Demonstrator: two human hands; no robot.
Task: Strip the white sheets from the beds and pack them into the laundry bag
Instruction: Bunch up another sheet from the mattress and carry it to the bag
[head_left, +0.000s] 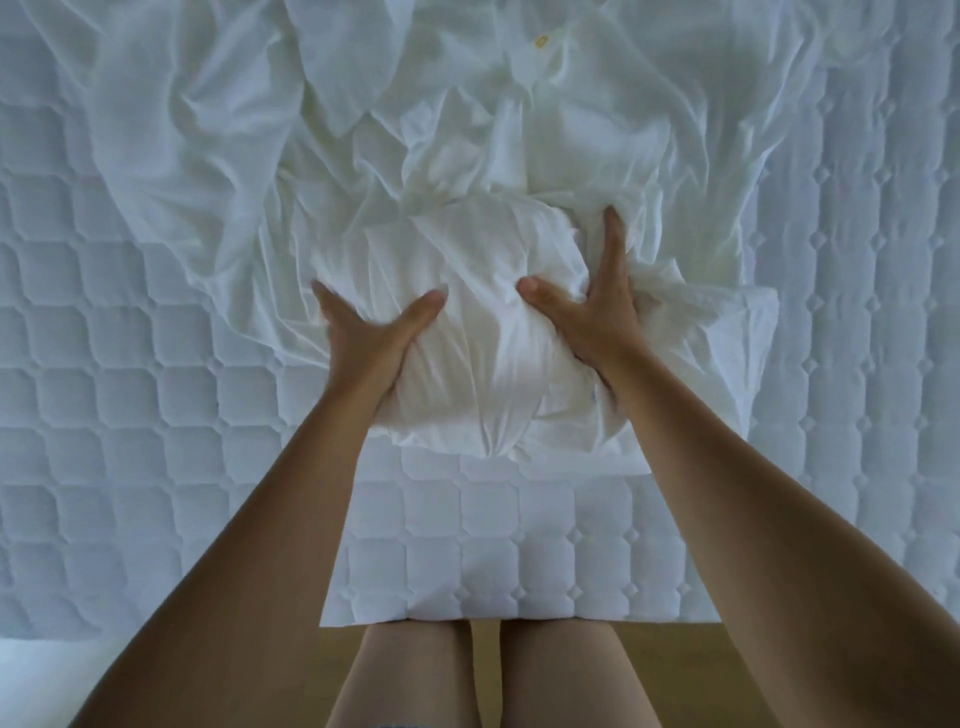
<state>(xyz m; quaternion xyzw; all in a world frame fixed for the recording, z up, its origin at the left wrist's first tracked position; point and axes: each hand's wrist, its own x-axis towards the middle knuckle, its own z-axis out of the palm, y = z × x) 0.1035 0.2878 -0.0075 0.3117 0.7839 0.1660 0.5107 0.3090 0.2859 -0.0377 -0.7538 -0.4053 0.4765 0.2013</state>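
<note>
Crumpled white sheet (483, 322) bunched in a bundle on a bare quilted mattress (130, 415), left hand (363, 338) clasped its left side, thumb spread, fingers hidden in cloth, right hand (587, 317) gripped its right side, forefinger straight, other fingers buried in folds.

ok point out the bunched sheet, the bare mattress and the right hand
bunched sheet (483, 332): head view, middle of the wad's near face
bare mattress (156, 415): head view, quilted top left of the wad
right hand (595, 319): head view, back of the hand
</note>
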